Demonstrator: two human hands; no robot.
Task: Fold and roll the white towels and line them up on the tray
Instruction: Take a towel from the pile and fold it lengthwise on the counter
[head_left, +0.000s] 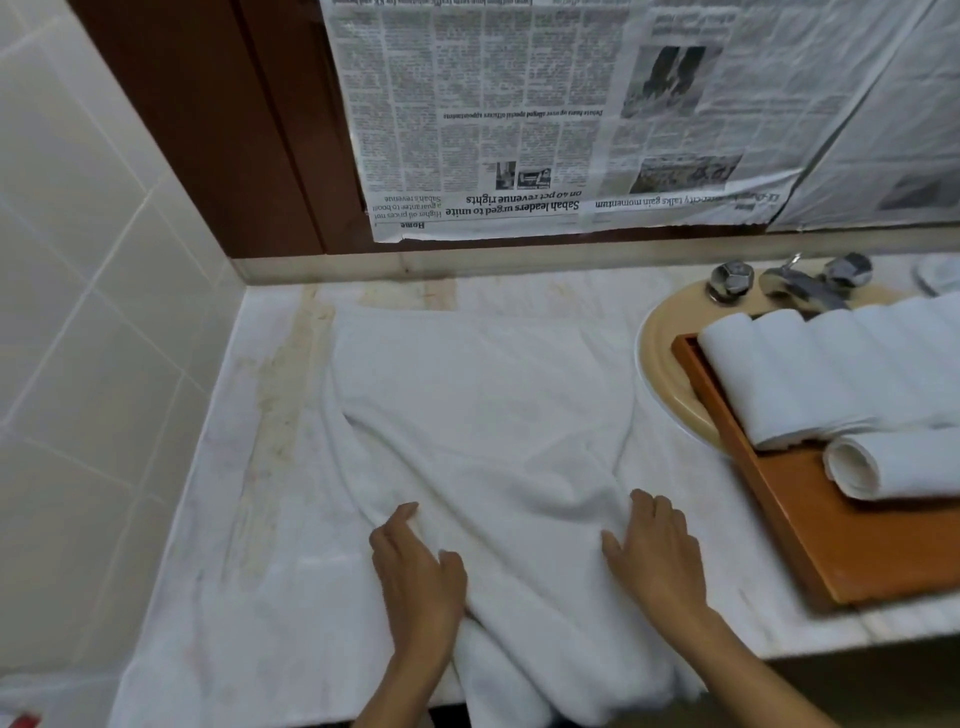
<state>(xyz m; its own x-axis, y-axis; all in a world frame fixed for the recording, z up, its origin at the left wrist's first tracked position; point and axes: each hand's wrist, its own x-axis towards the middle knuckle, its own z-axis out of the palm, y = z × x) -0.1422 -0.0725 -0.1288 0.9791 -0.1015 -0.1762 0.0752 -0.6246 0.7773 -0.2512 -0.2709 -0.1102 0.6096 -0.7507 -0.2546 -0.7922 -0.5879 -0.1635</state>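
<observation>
Both unclenched, left hand (415, 571) and right hand (657, 561) press flat on the towel (467, 405), whose wrinkles between them may fold in crooked.

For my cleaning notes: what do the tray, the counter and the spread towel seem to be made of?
Tray: probably wood, orange-brown, smooth low-sheen finish. Counter: seemingly pale marble or similar stone, with brownish stains. Spread towel: likely cotton terry, white, soft matte nap, loose wrinkles.

Bare left hand (415, 571), right hand (657, 558), forearms.
</observation>
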